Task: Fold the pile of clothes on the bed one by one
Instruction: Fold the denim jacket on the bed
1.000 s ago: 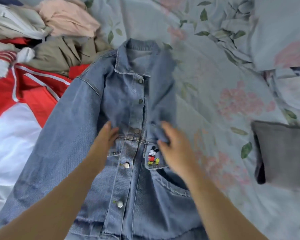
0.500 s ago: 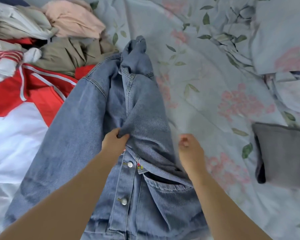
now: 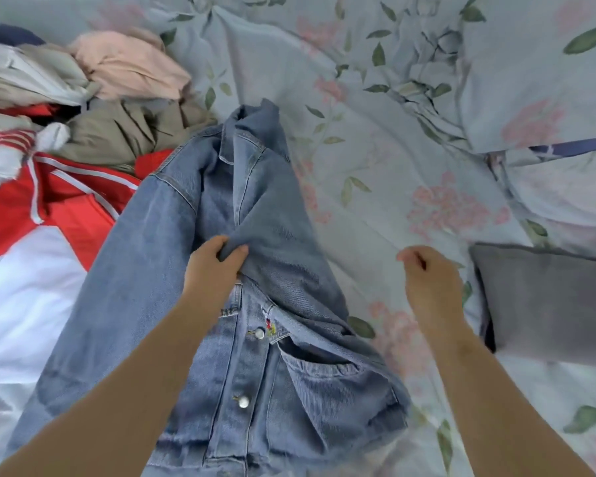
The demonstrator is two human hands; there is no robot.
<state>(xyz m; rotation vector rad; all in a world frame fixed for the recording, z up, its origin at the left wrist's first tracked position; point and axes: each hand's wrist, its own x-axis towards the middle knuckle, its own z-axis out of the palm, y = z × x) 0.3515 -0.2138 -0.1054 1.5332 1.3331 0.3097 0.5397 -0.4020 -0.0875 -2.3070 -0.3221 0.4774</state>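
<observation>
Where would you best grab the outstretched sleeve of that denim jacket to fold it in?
Likely the sleeve at mid-length, pinching its outer edge from the left. It lies flat and straight beside the denim jacket body, so that edge lifts freely; its cuff is not visible. The left hand grips the folded-over side.

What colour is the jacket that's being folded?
The jacket is light blue denim; the head view shows it.

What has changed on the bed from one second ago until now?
The right hand let go of the denim jacket and moved right, off it. The left hand took hold of the jacket's right-hand side, now folded over the buttoned front. The pile of clothes and the folded grey cloth stayed in place.
</observation>
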